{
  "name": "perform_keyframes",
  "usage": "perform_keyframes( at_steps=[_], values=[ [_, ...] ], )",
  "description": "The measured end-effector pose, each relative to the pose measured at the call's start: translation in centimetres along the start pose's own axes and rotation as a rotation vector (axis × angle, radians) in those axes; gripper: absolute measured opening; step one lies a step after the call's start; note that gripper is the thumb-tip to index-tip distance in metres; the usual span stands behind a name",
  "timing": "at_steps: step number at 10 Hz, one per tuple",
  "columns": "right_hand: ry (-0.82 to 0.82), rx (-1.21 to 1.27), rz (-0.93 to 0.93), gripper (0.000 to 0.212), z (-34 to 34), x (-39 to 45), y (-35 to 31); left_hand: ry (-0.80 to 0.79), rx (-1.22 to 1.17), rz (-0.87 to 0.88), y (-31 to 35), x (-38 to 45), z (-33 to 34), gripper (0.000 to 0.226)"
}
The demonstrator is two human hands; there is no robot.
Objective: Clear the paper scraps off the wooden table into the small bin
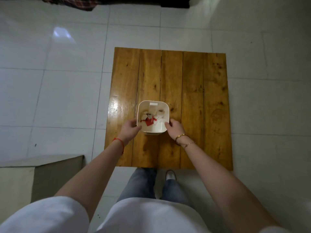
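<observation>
A small white bin (152,104) stands near the middle of the wooden table (193,98). Inside it lie white and red paper scraps (149,119). My left hand (130,129) grips the bin's left near wall. My right hand (175,127) grips its right near corner, with the fingers curled against the rim. The tabletop around the bin shows bare planks with no scraps on them.
White tiled floor (58,91) surrounds the low table. A beige box or step (50,175) sits at the lower left beside my legs. Dark cloth (75,2) lies at the top edge. My feet stand just before the table's near edge.
</observation>
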State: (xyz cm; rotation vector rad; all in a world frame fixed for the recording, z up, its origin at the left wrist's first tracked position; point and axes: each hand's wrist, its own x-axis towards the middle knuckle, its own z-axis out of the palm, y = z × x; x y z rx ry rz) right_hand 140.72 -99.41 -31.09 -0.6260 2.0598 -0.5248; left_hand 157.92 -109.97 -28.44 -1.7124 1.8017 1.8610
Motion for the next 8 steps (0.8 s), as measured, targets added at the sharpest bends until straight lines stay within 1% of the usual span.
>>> perform_keyframes(
  at_steps=[2, 4, 6, 7, 8],
  values=[
    [-0.007, 0.03, 0.038, 0.03, 0.3, 1.5, 0.1, -0.076, 0.009, -0.03, -0.1, 2.1, -0.3, 0.039],
    [-0.012, 0.038, 0.078, 0.03, 1.0, 1.5, 0.8, -0.111, 0.02, -0.079, -0.8, 2.3, 0.2, 0.042],
    [-0.031, 0.052, 0.095, 0.036, 1.4, 1.1, 1.2, -0.108, 0.047, -0.106, -1.3, 1.9, 0.7, 0.041],
    [-0.049, 0.036, 0.105, 0.043, 1.0, 0.2, 1.1, -0.088, 0.055, -0.093, -1.0, 1.2, 0.5, 0.042],
    [-0.007, 0.025, 0.081, 0.051, 0.0, -0.3, 0.9, -0.002, 0.082, -0.067, -0.7, 0.9, 0.1, 0.045]
  ],
)
